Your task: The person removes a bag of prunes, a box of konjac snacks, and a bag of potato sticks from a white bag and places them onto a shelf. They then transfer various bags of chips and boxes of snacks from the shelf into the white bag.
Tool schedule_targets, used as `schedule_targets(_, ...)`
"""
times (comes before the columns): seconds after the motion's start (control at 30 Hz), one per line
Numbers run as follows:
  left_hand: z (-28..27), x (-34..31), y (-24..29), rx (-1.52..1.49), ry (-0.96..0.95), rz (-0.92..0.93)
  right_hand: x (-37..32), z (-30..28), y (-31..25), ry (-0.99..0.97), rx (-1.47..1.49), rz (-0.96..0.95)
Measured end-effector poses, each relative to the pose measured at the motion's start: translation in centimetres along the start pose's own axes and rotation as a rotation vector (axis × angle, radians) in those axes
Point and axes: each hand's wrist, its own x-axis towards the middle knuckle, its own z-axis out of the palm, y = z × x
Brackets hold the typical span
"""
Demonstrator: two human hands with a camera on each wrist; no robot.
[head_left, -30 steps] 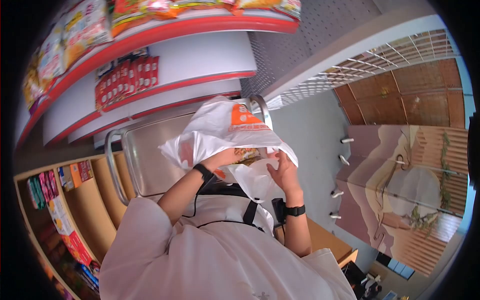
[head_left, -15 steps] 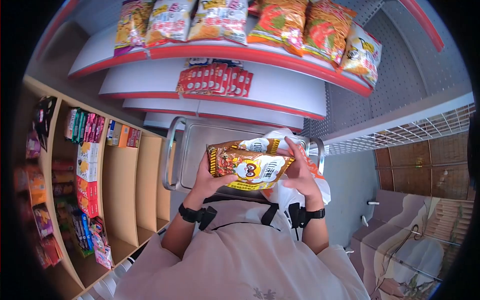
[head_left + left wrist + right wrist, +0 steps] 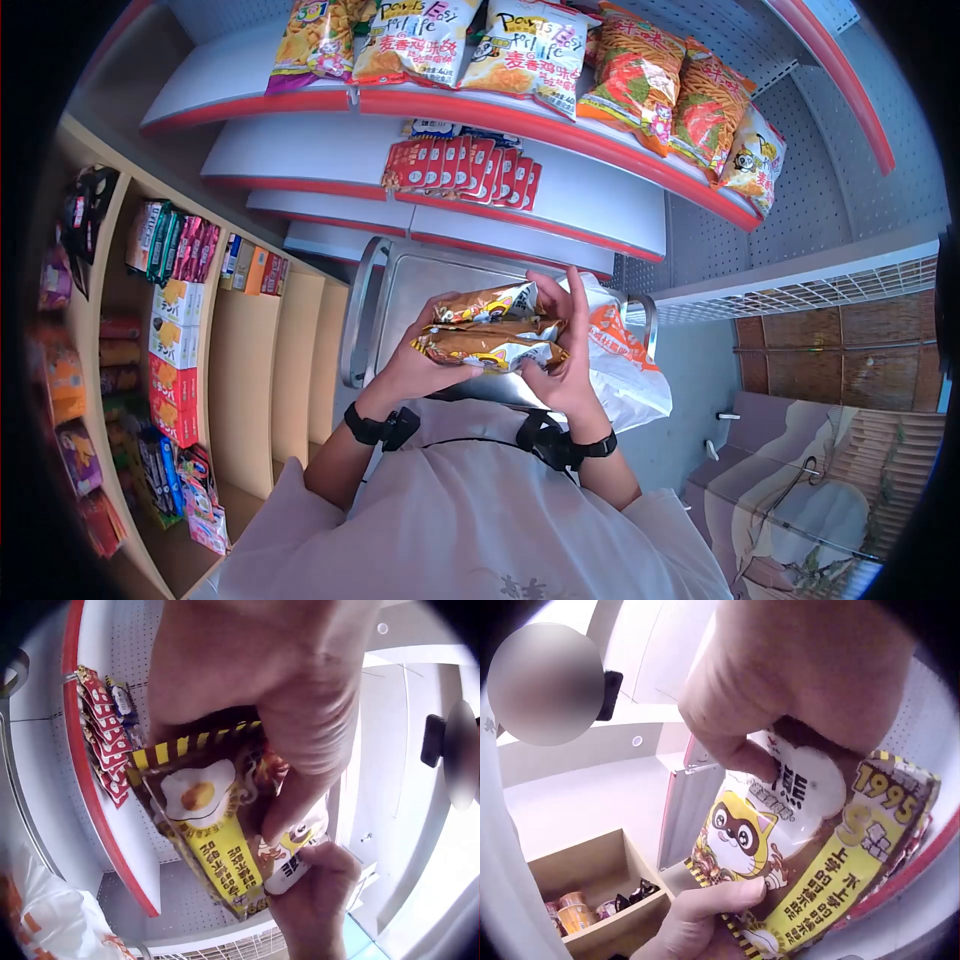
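Note:
Between both hands is a small stack of brown and yellow snack packets, above the metal cart. The left hand grips the packets' left end, its thumb across the front one. At the other end the right hand holds them, thumb on the front and some fingers raised behind. Seen from the left wrist, a packet shows a fried egg picture and a striped edge. A raccoon face marks the packet in the right wrist view. Beside the right hand lies a white and orange plastic bag.
A metal cart stands below the hands. Ahead, a red-edged shelf carries large snack bags, with red packets one level down. On the left is a wooden shelf unit holding boxes and packets. A white wire grid is at right.
The hands have come out of the plastic bag with packets, and the bag now lies to the right. Since the middle frame the packets have tipped flatter, showing several stacked edges. The view has turned toward the shelves.

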Motion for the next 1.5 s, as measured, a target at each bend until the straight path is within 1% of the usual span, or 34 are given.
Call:
schedule_targets(0.03, -0.2, -0.1, -0.6, 0.004, 0.025, 0.029, 0.2, 0.4, 0.3, 0.027, 0.042, -0.038)
schedule_targets(0.1, -0.9, -0.2, -1.0, 0.002, 0.049, 0.058, 0.6, 0.7, 0.3, 0.046, 0.079, -0.029)
schedule_targets(0.17, -1.5, -0.2, -0.9, -0.068, 0.085, 0.134, 1.0, 0.9, -0.4, 0.077, 0.062, -0.038)
schedule_targets(0.2, -2.0, -0.1, -1.2, -0.073, 0.083, 0.136, 1.1, 1.1, -0.1, 0.135, 0.122, -0.023)
schedule_targets(0.23, -2.7, 0.0, -1.7, -0.069, 0.086, 0.115, 1.1, 0.2, 0.9, 0.13, 0.026, -0.075)
schedule_targets(0.3, -3.3, 0.2, -1.4, -0.068, 0.086, 0.099, 0.8, -0.2, 1.9, 0.216, 0.183, 0.025)
schedule_targets(0.37, -3.0, 0.4, -0.6, -0.37, 0.121, 0.024, -0.4, 0.4, 3.3, 0.212, 0.468, 0.251)
schedule_targets(0.4, -2.3, 0.6, -0.7, -0.453, 0.165, 0.025, -0.7, 1.0, 3.8, 0.172, 0.605, 0.339)
schedule_targets(0.47, -1.0, 1.0, -1.4, -0.466, 0.162, 0.012, -2.3, 2.2, 7.3, 0.141, 0.63, 0.396)
schedule_targets(0.5, -0.3, 1.2, -1.7, -0.471, 0.154, -0.011, -2.1, 3.1, 7.5, 0.133, 0.63, 0.43)
schedule_targets(0.57, 0.2, 1.4, -2.4, -0.452, 0.162, -0.019, -0.6, 4.4, 6.7, 0.317, 0.74, 0.398)
schedule_targets(0.6, 0.0, 1.6, -2.8, -0.493, 0.17, -0.05, 0.0, 4.4, 5.9, 0.377, 0.753, 0.403)
schedule_targets(0.63, -0.3, 1.7, -3.1, -0.532, 0.177, -0.082, 0.3, 4.1, 5.7, 0.403, 0.734, 0.368)
schedule_targets(0.67, -1.1, 1.8, -2.8, -0.469, 0.171, -0.072, 0.1, 3.4, 5.8, 0.393, 0.699, 0.387)
schedule_targets(0.7, -2.2, 2.0, -2.9, -0.473, 0.175, -0.067, -0.1, 2.7, 5.9, 0.384, 0.662, 0.406)
schedule_targets(0.77, -4.4, 2.1, -3.4, -0.52, 0.067, 0.02, -0.3, 1.7, 5.8, 0.373, 0.601, 0.416)
schedule_targets(0.8, -5.3, 2.4, -3.6, -0.568, -0.034, -0.032, -0.5, 1.1, 5.9, 0.301, 0.56, 0.479)
schedule_targets(0.83, -5.2, 2.6, -3.9, -0.58, -0.022, -0.028, -0.6, 0.7, 6.2, 0.227, 0.517, 0.543)
schedule_targets(0.87, -5.0, 2.7, -3.2, -0.506, -0.074, -0.126, -0.6, 0.7, 6.6, 0.206, 0.452, 0.629)
schedule_targets(0.9, -4.6, 2.7, -2.9, -0.433, -0.125, -0.224, -0.8, 0.9, 7.3, 0.149, 0.38, 0.661)
schedule_targets(0.93, -3.4, 2.8, -4.2, -0.307, -0.089, -0.194, -1.1, 1.4, 7.9, 0.147, 0.337, 0.679)
schedule_targets(0.97, -2.6, 3.0, -5.3, -0.173, -0.05, -0.042, -1.2, 1.9, 8.2, 0.143, 0.293, 0.694)
schedule_targets(1.03, -2.1, 3.2, -6.6, -0.16, -0.001, -0.056, -0.7, 1.6, 8.1, 0.122, 0.227, 0.752)
schedule_targets(1.1, -2.2, 3.4, -7.2, -0.192, 0.026, -0.068, -0.2, 0.5, 8.5, 0.011, 0.155, 0.794)
schedule_targets(1.13, -2.1, 3.6, -7.4, -0.212, 0.037, -0.082, 0.2, 0.1, 8.2, 0.026, 0.178, 0.762)
schedule_targets(1.17, -1.8, 4.0, -7.8, -0.227, 0.047, -0.084, 0.4, 0.1, 8.1, 0.018, 0.167, 0.774)
schedule_targets(1.23, -0.9, 4.9, -8.8, -0.269, 0.105, -0.044, 0.8, 0.2, 8.2, 0.079, 0.188, 0.752)
schedule_targets(1.27, -0.5, 5.4, -9.1, -0.238, 0.115, -0.053, 0.9, -0.2, 9.1, 0.13, 0.142, 0.8)
schedule_targets(1.3, -0.6, 5.9, -8.8, -0.221, 0.093, -0.045, 1.2, -0.9, 9.8, 0.109, 0.126, 0.822)
schedule_targets(1.37, -0.7, 7.1, -7.8, -0.21, 0.114, -0.006, 2.5, -2.9, 11.5, 0.145, 0.23, 0.721)
schedule_targets(1.4, -0.6, 7.5, -10.1, -0.273, 0.08, -0.136, 3.7, -4.7, 12.7, 0.19, 0.263, 0.723)
schedule_targets(1.43, -1.5, 7.1, -7.3, -0.122, 0.129, -0.25, 5.5, -6.9, 13.5, 0.154, 0.28, 0.69)
schedule_targets(1.47, -1.8, 7.0, -8.4, -0.173, 0.181, -0.214, 7.7, -9.0, 14.4, 0.232, 0.332, 0.748)
schedule_targets(1.5, -2.4, 6.7, -9.6, -0.216, 0.235, -0.174, 10.2, -10.9, 14.8, 0.23, 0.342, 0.718)
